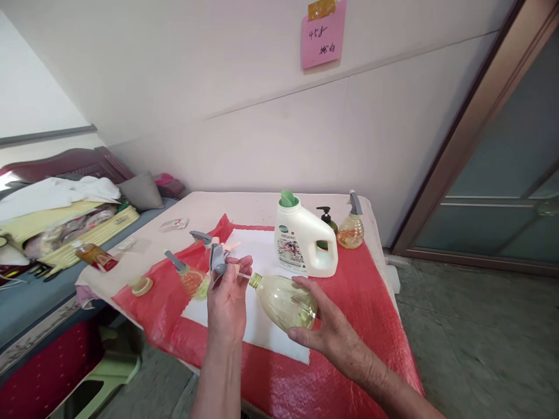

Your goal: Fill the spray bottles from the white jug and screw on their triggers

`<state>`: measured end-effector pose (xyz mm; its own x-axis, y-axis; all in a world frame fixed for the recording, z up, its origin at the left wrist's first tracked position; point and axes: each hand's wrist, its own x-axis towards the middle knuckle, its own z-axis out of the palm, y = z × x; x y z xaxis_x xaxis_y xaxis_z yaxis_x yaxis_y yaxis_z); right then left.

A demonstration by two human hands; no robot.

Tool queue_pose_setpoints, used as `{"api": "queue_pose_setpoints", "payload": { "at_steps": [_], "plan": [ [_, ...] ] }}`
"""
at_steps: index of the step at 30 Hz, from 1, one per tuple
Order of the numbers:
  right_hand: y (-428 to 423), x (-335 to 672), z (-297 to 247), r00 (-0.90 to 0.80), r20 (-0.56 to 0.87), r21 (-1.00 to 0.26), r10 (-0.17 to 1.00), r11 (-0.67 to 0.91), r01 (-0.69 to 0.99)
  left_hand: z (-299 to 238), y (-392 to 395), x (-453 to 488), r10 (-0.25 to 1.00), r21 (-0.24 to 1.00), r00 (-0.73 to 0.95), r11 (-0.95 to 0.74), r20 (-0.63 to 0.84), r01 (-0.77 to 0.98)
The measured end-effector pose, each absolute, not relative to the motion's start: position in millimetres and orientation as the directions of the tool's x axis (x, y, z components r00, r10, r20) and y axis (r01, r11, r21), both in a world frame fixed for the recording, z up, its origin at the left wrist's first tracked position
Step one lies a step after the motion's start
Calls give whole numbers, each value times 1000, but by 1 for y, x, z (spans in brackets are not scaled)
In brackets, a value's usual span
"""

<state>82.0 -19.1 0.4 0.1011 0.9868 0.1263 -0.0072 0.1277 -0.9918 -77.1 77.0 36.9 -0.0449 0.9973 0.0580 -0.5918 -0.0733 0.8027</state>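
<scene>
My left hand (231,297) is closed around a grey trigger spray head (218,261). A thin pale tube runs from it to the neck of a clear yellowish spray bottle (283,299). The bottle lies tilted in the air, its neck pointing left, and my right hand (327,326) grips its base end. Beyond it stands a white detergent jug (299,244) with a green cap (288,198) set on its mouth. To the left, another spray bottle (192,280) with orange patterning and a grey head stands on the table, with a further grey spray head (201,237) behind it.
A red plastic sheet (349,361) and a white sheet (262,326) cover much of the table. At the back right stand a dark pump bottle (325,218) and a spray bottle (351,230). A round lid (142,286) lies left. A bed (26,308) adjoins the left side.
</scene>
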Motion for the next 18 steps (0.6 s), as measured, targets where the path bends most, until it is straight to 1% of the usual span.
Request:
{"api": "queue_pose_setpoints", "payload": {
  "at_steps": [1,3,7,9,11,15,18],
  "plan": [
    [-18,82,-1,103,135,-991,986,136,-5,37,76,-77,997,807,-33,-80,75,-585],
    [-17,83,-3,97,136,-989,986,142,-52,38,74,-77,996,808,23,-55,85,-586],
    [-15,83,-7,65,122,-967,990,134,-217,37,72,-76,991,798,125,36,49,-602],
    [-16,84,-8,54,132,-961,990,141,-236,37,72,-75,990,791,141,71,20,-608],
    [-18,83,-8,58,153,-968,986,162,-191,37,72,-73,990,786,143,100,-15,-610],
    [-20,83,-9,97,210,-977,973,214,-26,36,68,-68,984,777,164,158,-72,-610],
    [-20,83,-11,106,245,-970,964,245,12,36,66,-65,978,768,189,187,-88,-612]
  ]
}}
